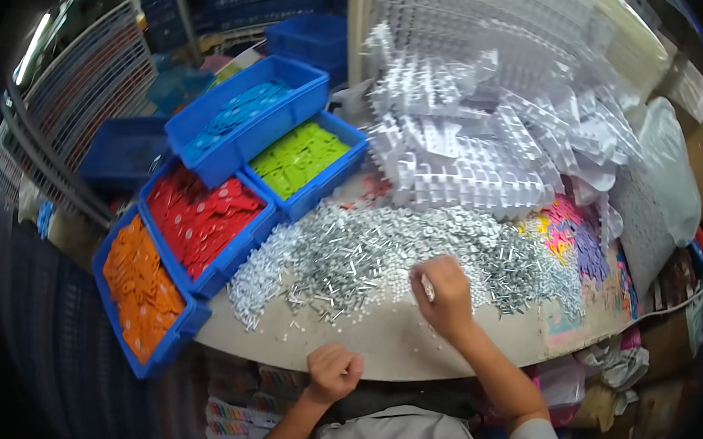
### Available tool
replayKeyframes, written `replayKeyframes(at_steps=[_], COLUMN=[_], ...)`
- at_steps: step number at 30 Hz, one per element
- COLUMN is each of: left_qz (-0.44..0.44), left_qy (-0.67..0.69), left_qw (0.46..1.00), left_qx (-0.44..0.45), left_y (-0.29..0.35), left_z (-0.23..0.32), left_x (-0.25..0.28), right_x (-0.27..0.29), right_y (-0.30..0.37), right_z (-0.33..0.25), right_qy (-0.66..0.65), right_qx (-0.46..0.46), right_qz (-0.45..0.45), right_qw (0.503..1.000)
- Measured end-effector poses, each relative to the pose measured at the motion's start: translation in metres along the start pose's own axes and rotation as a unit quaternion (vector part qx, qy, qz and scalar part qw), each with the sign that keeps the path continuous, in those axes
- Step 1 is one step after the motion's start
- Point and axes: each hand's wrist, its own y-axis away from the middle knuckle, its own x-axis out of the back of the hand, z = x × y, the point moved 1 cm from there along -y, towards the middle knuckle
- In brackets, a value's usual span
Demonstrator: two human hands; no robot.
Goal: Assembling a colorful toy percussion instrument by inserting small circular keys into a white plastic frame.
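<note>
Grey shirt cloth [435,438] is nearest my camera, at the bottom of my view, with two bare forearms reaching forward from it. From my remote seat I see the left hand [334,373] at the front edge of the desk [392,347], fingers curled together; whether anything sits inside them I cannot tell. My right hand [443,293] is over the small white pieces [400,285], thumb and forefinger bent toward each other, and I cannot tell whether a piece is pinched there. Those white pieces lie in the middle of a long heap, with a few strays scattered toward me. Around them I make out silver metal pins [337,259] on both sides, small grey parts [448,225] behind, and pale bits [252,286] at the left end. Past the heap's right end lie pink pieces [565,212] and purple pieces [588,252]. On my left, blue bins hold orange pieces [144,291], red pieces [207,219] and lime-green pieces [299,158]; another bin, with blue pieces [241,116], rests across the red and green ones. Stacked white plastic trays [471,174] stand behind the heap, and a translucent bag [663,190] stands at far right.
</note>
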Motion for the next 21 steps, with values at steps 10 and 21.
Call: replayKeyframes(at_steps=[10,21], left_qz=[-0.075,-0.075], left_qy=[0.025,0.028], left_qw=[0.985,0.98], left_qx=[0.151,0.182], left_y=[0.009,0.004], left_z=[-0.002,-0.001], left_x=[-0.033,-0.033], right_x=[-0.005,0.06], right_y=[-0.136,-0.158], right_z=[0.177,0.218], right_qy=[0.151,-0.23], right_qx=[-0.021,-0.179], right_qz=[-0.008,0.062], right_qw=[0.988,0.955])
